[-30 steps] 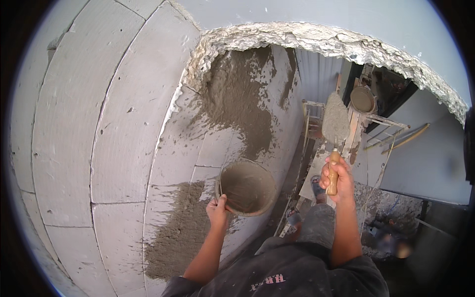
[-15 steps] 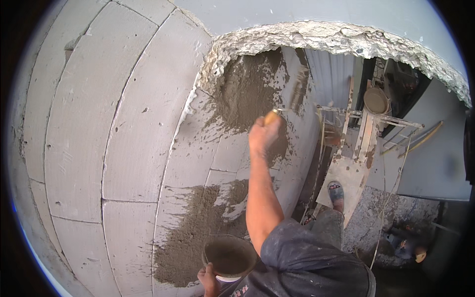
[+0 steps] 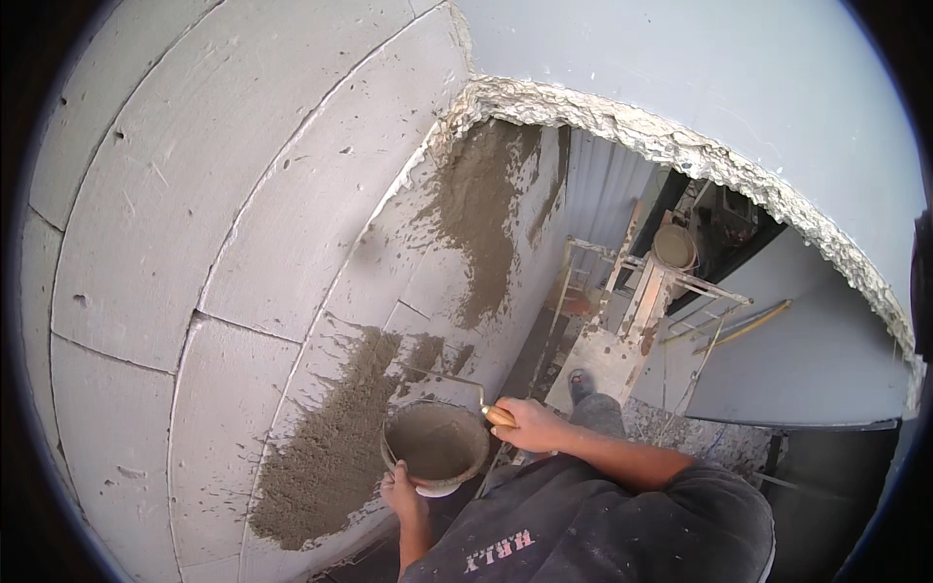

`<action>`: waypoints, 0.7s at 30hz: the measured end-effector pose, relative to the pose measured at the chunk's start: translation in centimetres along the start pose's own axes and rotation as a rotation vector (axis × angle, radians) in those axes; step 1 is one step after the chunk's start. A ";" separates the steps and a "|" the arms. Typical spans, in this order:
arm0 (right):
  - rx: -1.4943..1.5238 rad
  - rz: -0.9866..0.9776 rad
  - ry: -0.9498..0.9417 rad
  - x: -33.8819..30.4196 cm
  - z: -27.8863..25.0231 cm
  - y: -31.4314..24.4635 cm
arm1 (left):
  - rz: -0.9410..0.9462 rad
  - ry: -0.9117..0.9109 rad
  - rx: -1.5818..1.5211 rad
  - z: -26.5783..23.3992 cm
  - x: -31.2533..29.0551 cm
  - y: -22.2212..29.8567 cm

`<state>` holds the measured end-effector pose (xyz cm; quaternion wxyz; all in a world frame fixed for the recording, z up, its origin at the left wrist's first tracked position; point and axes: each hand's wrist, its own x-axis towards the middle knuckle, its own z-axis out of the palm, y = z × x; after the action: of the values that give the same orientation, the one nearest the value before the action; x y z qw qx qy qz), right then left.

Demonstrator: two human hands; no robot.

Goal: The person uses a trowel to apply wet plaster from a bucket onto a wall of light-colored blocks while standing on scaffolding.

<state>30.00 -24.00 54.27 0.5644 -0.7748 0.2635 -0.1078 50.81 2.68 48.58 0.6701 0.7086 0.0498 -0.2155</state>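
Where the right hand (image 3: 530, 425) was stretched up against the wall half a second ago, it is now back down beside the bucket (image 3: 435, 445), and the bucket sits higher in view than it did then. A second ago the trowel was held upright, well clear of the bucket to its right; now it lies low over it.

That hand is a closed fist, its grip pressed around the orange handle (image 3: 499, 416) of the trowel (image 3: 457, 386). The trowel's long axis runs nearly level, handle to the right, thin metal shank reaching left and slightly up over the bucket's far rim. Its blade cannot be made out clearly against the mortar.

Below, the left hand (image 3: 400, 489) holds the bucket from under its near left rim, fingers closed on the edge. The round bucket is open side up, tipped a little toward the person, with grey mortar inside. It hangs just beside the wall (image 3: 194, 243) of pale blocks, next to the lower patch (image 3: 335, 442) of wet mortar. A second patch (image 3: 481, 214) spreads higher up, below the broken concrete edge (image 3: 680, 146).
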 end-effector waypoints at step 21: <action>-0.893 0.214 -0.070 1.2 -3.7 -9.5 | 0.605 -0.478 0.355 17.4 1.1 14.8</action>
<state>32.06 -25.53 64.18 0.1918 -0.9138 0.3432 0.1014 52.98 -15.92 61.72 0.5633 0.7258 -0.3550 -0.1727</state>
